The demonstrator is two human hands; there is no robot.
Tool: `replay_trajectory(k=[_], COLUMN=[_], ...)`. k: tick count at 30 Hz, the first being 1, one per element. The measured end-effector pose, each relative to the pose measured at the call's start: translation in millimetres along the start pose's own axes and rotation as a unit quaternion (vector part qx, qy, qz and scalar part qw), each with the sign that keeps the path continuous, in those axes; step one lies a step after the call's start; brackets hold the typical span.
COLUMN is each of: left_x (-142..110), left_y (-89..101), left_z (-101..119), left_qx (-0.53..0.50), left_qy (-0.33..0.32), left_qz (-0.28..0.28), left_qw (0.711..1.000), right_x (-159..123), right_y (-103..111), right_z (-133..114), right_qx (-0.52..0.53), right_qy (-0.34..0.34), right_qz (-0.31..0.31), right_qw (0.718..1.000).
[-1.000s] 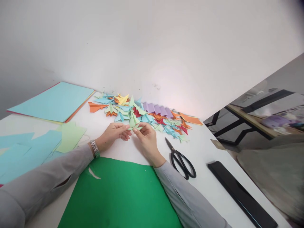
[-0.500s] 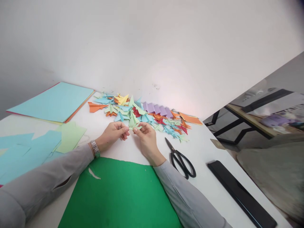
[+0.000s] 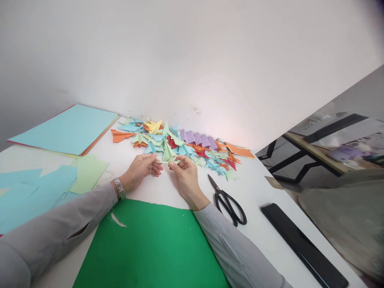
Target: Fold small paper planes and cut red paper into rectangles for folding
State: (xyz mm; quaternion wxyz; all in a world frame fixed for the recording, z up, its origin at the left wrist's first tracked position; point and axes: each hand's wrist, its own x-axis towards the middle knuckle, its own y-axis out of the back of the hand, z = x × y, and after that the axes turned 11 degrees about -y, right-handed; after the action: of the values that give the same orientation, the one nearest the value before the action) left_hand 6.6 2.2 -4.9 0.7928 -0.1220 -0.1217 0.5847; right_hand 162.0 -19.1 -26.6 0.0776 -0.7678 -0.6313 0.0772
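Note:
Between both hands is a small light green paper plane (image 3: pixel 164 162), its narrow end pointing left. My left hand (image 3: pixel 141 170), with a metal watch on the wrist, pinches the narrow end between thumb and fingers. The wider folded end is gripped by my right hand (image 3: pixel 184 174), thumb on the near side. Just behind the hands lies a pile of small folded paper planes (image 3: pixel 168 152) in green, blue, orange, red and yellow. A green mat (image 3: pixel 150 244) spreads under the forearms.
Black-handled scissors (image 3: pixel 229 204) lie right of my right hand, with a long black object (image 3: pixel 303 244) farther right. Purple pleated paper (image 3: pixel 198 138) rests in the pile. On the left are a stack of coloured sheets (image 3: pixel 69 128) and loose blue pieces (image 3: pixel 54 184). A wall rises behind.
My left fingers have slid slightly left along the paper plane, and more of its narrow end shows. My right hand keeps its hold in nearly the same place.

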Motion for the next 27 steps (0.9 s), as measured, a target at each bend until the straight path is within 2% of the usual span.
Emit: replay_trajectory(k=[7, 14, 23, 27], left_x=[-0.7, 0.5, -0.3, 0.6], left_y=[-0.6, -1.1, 0.0, 1.9], left_z=[-0.2, -4.2, -1.3, -4.8], left_qx=[0.049, 0.131, 0.064, 0.094], left_qy=[-0.007, -0.057, -0.015, -0.031], left_qz=[-0.015, 0.002, -0.008, -0.049], left_qw=[0.999, 0.99, 0.998, 0.994], right_x=[1.1, 0.1, 0.8, 0.0], right_y=[-0.4, -1.1, 0.1, -0.2], right_z=[0.5, -0.6, -0.6, -0.9], right_qx=[0.009, 0.015, 0.01, 0.002], right_qy=[0.007, 0.004, 0.0, -0.002], right_qz=[0.006, 0.008, 0.005, -0.007], right_qw=[1.0, 1.0, 1.0, 1.0])
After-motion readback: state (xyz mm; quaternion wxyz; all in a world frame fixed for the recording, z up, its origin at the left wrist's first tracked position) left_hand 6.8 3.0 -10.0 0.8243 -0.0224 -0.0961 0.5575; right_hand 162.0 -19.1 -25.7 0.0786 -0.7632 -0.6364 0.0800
